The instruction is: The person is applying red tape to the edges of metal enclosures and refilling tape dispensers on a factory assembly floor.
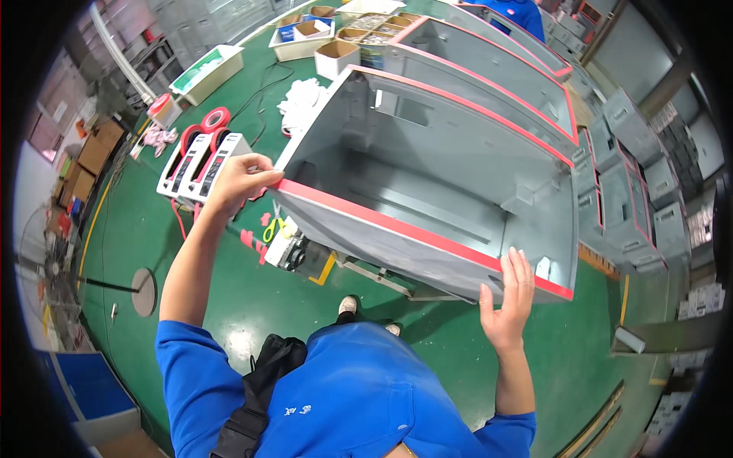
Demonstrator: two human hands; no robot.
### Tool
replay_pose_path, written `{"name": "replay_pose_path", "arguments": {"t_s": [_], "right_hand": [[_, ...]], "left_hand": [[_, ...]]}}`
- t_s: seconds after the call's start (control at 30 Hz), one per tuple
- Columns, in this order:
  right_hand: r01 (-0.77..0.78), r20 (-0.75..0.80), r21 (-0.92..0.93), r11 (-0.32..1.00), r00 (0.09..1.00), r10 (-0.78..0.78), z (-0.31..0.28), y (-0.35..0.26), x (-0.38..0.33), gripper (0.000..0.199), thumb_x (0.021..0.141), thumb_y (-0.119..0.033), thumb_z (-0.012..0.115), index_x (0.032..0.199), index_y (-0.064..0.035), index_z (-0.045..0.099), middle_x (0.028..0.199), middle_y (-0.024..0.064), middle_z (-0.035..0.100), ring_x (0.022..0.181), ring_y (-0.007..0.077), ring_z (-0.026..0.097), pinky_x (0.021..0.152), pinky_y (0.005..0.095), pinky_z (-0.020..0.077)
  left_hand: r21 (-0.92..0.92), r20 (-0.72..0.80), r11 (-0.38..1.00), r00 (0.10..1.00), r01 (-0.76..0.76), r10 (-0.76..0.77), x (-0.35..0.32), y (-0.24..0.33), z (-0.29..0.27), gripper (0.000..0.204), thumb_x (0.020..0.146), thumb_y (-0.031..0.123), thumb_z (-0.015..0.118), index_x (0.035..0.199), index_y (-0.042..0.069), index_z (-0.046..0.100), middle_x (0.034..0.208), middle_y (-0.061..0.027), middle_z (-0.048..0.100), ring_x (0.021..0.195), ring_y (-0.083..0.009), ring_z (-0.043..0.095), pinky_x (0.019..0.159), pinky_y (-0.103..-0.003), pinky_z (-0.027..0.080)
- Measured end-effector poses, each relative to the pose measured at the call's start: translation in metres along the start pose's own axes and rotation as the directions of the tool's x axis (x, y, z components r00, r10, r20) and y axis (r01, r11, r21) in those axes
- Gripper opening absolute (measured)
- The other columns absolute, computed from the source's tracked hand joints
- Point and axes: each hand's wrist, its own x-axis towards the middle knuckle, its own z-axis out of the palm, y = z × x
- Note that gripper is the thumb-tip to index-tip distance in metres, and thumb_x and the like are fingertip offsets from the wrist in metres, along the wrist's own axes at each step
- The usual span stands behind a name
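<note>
A large grey metal cabinet shell lies in front of me with its open side up. Red tape runs along its near rim, and more lines the other rims. At the near left corner my left hand is closed, thumb and fingers pinching at the tape's end; a bit of red shows beneath the fingers. My right hand rests on the near rim toward the right, fingers stretched out over the tape and thumb apart.
Two white tape dispensers with red rolls stand left of the shell. Yellow-handled scissors lie beside it. Another red-edged shell is behind, near a person in blue. A round stand base is on the green floor at left.
</note>
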Motion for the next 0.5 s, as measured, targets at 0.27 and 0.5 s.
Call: {"name": "replay_pose_path", "arguments": {"t_s": [0.27, 0.5], "right_hand": [[0.099, 0.072, -0.14, 0.985, 0.993, -0.089, 0.022, -0.008, 0.004, 0.045, 0.077, -0.017, 0.057, 0.117, 0.0015, 0.046, 0.123, 0.0179, 0.045, 0.117, 0.033, 0.039, 0.1, 0.0442, 0.0246], [0.122, 0.068, -0.189, 0.974, 0.991, -0.111, 0.026, -0.006, 0.003, 0.044, 0.077, -0.015, 0.056, 0.117, 0.0019, 0.046, 0.123, 0.0179, 0.046, 0.117, 0.0319, 0.04, 0.1, 0.0439, 0.0236]], "left_hand": [[-0.019, 0.026, 1.0, 1.0, 0.01, -0.01, 0.001, -0.001, -0.002, 0.015, 0.07, 0.014, 0.069, 0.07, 0.006, 0.056, 0.059, 0.0035, 0.052, 0.046, -0.0004, 0.038, 0.04, -0.016, 0.024], [-0.024, 0.019, 0.999, 0.999, 0.027, -0.027, 0.0, 0.002, -0.004, 0.016, 0.067, 0.015, 0.07, 0.069, 0.004, 0.059, 0.061, -0.0004, 0.056, 0.047, -0.0019, 0.039, 0.041, -0.018, 0.026]]}}
